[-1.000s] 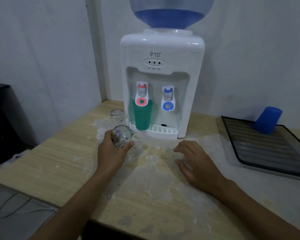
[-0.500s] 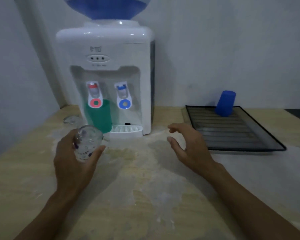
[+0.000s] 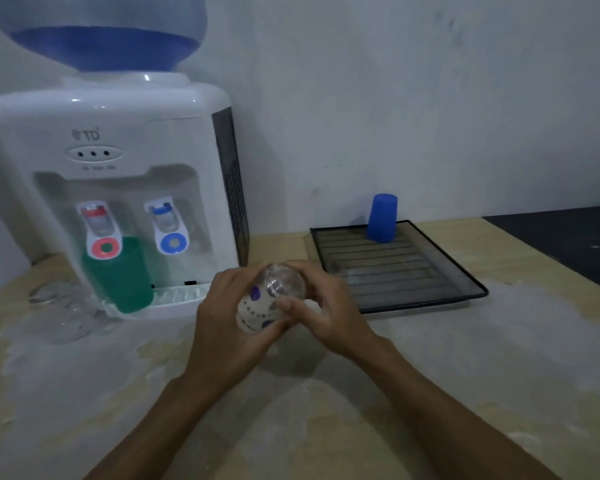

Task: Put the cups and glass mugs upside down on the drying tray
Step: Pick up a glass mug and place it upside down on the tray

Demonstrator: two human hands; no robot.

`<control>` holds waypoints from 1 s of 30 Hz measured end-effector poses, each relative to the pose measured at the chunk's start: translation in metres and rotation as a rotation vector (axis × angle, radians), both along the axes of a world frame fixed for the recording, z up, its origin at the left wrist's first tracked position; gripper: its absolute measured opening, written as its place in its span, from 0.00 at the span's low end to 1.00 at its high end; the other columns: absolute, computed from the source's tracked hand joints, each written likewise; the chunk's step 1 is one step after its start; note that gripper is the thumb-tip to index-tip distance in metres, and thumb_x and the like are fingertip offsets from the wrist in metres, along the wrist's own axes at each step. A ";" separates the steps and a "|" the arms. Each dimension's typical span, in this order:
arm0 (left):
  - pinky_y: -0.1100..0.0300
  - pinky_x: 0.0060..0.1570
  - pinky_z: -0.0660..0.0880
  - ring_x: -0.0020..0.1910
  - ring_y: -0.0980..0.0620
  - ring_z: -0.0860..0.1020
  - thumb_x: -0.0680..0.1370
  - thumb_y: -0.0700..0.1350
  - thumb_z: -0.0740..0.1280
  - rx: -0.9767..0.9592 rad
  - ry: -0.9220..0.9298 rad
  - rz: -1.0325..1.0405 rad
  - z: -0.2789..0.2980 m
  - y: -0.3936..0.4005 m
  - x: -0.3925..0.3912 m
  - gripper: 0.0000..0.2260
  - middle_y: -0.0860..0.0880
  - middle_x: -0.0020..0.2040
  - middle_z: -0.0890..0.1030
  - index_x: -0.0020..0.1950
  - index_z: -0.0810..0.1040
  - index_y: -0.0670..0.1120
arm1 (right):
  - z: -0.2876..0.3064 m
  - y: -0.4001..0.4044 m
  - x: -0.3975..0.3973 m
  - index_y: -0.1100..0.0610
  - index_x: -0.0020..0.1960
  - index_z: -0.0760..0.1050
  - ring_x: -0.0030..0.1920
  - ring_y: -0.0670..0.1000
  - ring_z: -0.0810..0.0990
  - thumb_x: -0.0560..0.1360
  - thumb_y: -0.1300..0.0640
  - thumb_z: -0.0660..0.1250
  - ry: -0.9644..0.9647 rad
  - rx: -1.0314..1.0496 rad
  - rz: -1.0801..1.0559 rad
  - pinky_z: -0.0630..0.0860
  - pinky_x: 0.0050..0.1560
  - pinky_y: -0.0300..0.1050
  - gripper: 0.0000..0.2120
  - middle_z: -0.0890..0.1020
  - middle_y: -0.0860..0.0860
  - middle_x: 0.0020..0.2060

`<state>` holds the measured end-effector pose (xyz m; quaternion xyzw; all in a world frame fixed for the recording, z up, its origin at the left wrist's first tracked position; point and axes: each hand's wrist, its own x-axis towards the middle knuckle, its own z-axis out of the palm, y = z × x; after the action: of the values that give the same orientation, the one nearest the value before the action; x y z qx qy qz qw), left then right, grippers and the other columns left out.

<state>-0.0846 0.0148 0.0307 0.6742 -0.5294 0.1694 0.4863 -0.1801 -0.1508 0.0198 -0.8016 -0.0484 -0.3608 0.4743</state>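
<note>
A clear glass mug [image 3: 274,299] with blue print is held tilted above the table, its base turned toward the camera. My left hand [image 3: 229,327] grips it from the left and my right hand [image 3: 329,313] grips it from the right. The black drying tray [image 3: 465,271] lies to the right, with a blue cup [image 3: 381,218] upside down at its back. A green cup [image 3: 122,275] stands under the dispenser's red tap. A second glass mug [image 3: 63,310] sits blurred at the left of the dispenser.
A white water dispenser [image 3: 118,150] with a blue bottle stands at the back left on the wooden table [image 3: 326,410], whose top is worn and whitish. A dark surface [image 3: 561,244] borders the table at the far right. A grey wall is behind.
The view has swung right. My left hand has carried the glass mug to the right and my right hand has come in and closed on it.
</note>
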 end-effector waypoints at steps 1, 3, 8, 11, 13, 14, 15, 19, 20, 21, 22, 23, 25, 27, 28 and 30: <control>0.63 0.55 0.78 0.56 0.53 0.80 0.70 0.60 0.78 -0.011 0.016 0.006 0.003 -0.008 -0.001 0.32 0.49 0.59 0.81 0.69 0.77 0.46 | 0.001 -0.005 -0.001 0.54 0.69 0.75 0.57 0.52 0.86 0.78 0.37 0.70 -0.005 0.050 -0.006 0.85 0.51 0.48 0.28 0.84 0.48 0.58; 0.64 0.55 0.77 0.56 0.54 0.79 0.69 0.57 0.80 -0.022 0.023 0.001 0.011 -0.024 -0.002 0.31 0.51 0.59 0.81 0.68 0.78 0.47 | 0.004 -0.015 -0.005 0.54 0.69 0.75 0.57 0.55 0.86 0.77 0.36 0.71 -0.007 0.125 0.006 0.85 0.52 0.50 0.29 0.84 0.51 0.58; 0.63 0.58 0.80 0.58 0.56 0.82 0.73 0.53 0.79 0.001 0.098 -0.179 0.029 -0.063 -0.007 0.29 0.51 0.62 0.82 0.72 0.76 0.47 | 0.009 -0.036 -0.013 0.54 0.75 0.71 0.63 0.59 0.83 0.77 0.38 0.71 0.017 0.283 0.070 0.82 0.63 0.61 0.32 0.83 0.56 0.63; 0.64 0.57 0.79 0.58 0.57 0.81 0.74 0.48 0.79 0.005 0.110 -0.221 0.037 -0.087 -0.009 0.28 0.55 0.61 0.81 0.72 0.76 0.47 | 0.014 -0.050 -0.014 0.55 0.73 0.73 0.64 0.61 0.83 0.80 0.47 0.70 -0.038 0.357 0.018 0.81 0.64 0.62 0.24 0.83 0.58 0.63; 0.66 0.56 0.79 0.57 0.59 0.81 0.74 0.47 0.79 0.033 0.112 -0.240 0.038 -0.101 -0.008 0.28 0.55 0.61 0.81 0.72 0.76 0.47 | 0.014 -0.055 -0.015 0.54 0.72 0.75 0.62 0.59 0.84 0.80 0.47 0.70 -0.069 0.390 -0.071 0.82 0.62 0.61 0.23 0.84 0.57 0.61; 0.66 0.56 0.79 0.57 0.59 0.81 0.74 0.47 0.80 0.053 0.106 -0.242 0.038 -0.108 -0.007 0.28 0.54 0.61 0.81 0.72 0.76 0.47 | 0.013 -0.058 -0.016 0.54 0.71 0.76 0.61 0.59 0.85 0.79 0.46 0.71 -0.085 0.407 -0.122 0.83 0.61 0.60 0.23 0.84 0.56 0.60; 0.66 0.56 0.79 0.58 0.59 0.80 0.73 0.48 0.80 0.074 0.101 -0.243 0.036 -0.114 -0.005 0.31 0.53 0.62 0.80 0.73 0.75 0.47 | 0.011 -0.059 -0.017 0.54 0.70 0.76 0.60 0.58 0.86 0.79 0.46 0.72 -0.100 0.427 -0.174 0.84 0.59 0.61 0.23 0.85 0.56 0.59; 0.66 0.61 0.75 0.65 0.60 0.76 0.66 0.59 0.82 0.176 0.208 -0.257 0.021 -0.131 0.011 0.45 0.55 0.69 0.76 0.79 0.68 0.51 | 0.008 -0.062 -0.016 0.54 0.64 0.80 0.52 0.55 0.88 0.77 0.42 0.72 -0.165 0.574 -0.391 0.85 0.53 0.65 0.22 0.87 0.55 0.53; 0.64 0.62 0.74 0.66 0.61 0.75 0.65 0.64 0.80 0.181 0.270 -0.257 0.014 -0.135 0.016 0.46 0.56 0.69 0.76 0.79 0.67 0.52 | 0.010 -0.064 -0.015 0.54 0.62 0.81 0.51 0.55 0.89 0.75 0.38 0.72 -0.180 0.614 -0.450 0.85 0.53 0.64 0.24 0.87 0.55 0.52; 0.63 0.63 0.75 0.66 0.61 0.76 0.66 0.68 0.77 0.162 0.357 -0.262 0.007 -0.138 0.019 0.44 0.57 0.69 0.76 0.78 0.69 0.53 | 0.012 -0.065 -0.015 0.54 0.61 0.82 0.51 0.54 0.88 0.74 0.35 0.71 -0.195 0.652 -0.493 0.85 0.53 0.63 0.26 0.88 0.54 0.51; 0.59 0.63 0.76 0.65 0.60 0.77 0.68 0.71 0.73 0.121 0.466 -0.268 -0.001 -0.142 0.022 0.41 0.56 0.68 0.78 0.76 0.72 0.52 | 0.014 -0.066 -0.015 0.53 0.61 0.82 0.51 0.54 0.88 0.73 0.33 0.71 -0.210 0.685 -0.520 0.85 0.54 0.62 0.27 0.88 0.54 0.51; 0.56 0.64 0.77 0.64 0.59 0.78 0.72 0.71 0.69 0.076 0.578 -0.258 -0.010 -0.147 0.025 0.35 0.56 0.65 0.81 0.72 0.75 0.52 | 0.016 -0.068 -0.017 0.53 0.61 0.82 0.52 0.54 0.88 0.73 0.33 0.70 -0.224 0.715 -0.534 0.86 0.55 0.60 0.28 0.88 0.53 0.51; 0.52 0.61 0.78 0.56 0.59 0.82 0.78 0.69 0.63 0.006 0.777 -0.157 -0.026 -0.157 0.033 0.24 0.57 0.55 0.85 0.61 0.81 0.52 | 0.018 -0.072 -0.019 0.55 0.62 0.82 0.52 0.54 0.88 0.73 0.32 0.71 -0.228 0.743 -0.570 0.87 0.53 0.55 0.30 0.88 0.54 0.52; 0.53 0.53 0.78 0.49 0.53 0.83 0.82 0.64 0.62 -0.013 0.933 0.012 -0.036 -0.168 0.044 0.20 0.53 0.46 0.85 0.51 0.81 0.48 | 0.016 -0.075 -0.021 0.55 0.64 0.80 0.53 0.53 0.88 0.73 0.32 0.72 -0.221 0.740 -0.599 0.86 0.47 0.46 0.31 0.87 0.54 0.54; 0.54 0.50 0.77 0.49 0.49 0.83 0.83 0.61 0.63 -0.011 0.990 0.096 -0.038 -0.174 0.050 0.19 0.50 0.46 0.85 0.51 0.81 0.46 | 0.015 -0.077 -0.021 0.53 0.64 0.79 0.52 0.52 0.88 0.72 0.32 0.72 -0.222 0.738 -0.604 0.85 0.44 0.42 0.31 0.87 0.54 0.55; 0.56 0.49 0.78 0.50 0.47 0.83 0.82 0.58 0.66 -0.026 1.045 0.189 -0.042 -0.184 0.061 0.16 0.47 0.49 0.85 0.53 0.82 0.45 | 0.011 -0.078 -0.020 0.50 0.64 0.77 0.50 0.48 0.88 0.71 0.33 0.73 -0.218 0.722 -0.613 0.83 0.42 0.39 0.29 0.86 0.52 0.55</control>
<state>-0.0240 -0.1694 -0.0116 0.7074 -0.1510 -0.1396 0.6763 -0.1999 -0.2291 0.0311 -0.5205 0.2687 -0.5597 0.5861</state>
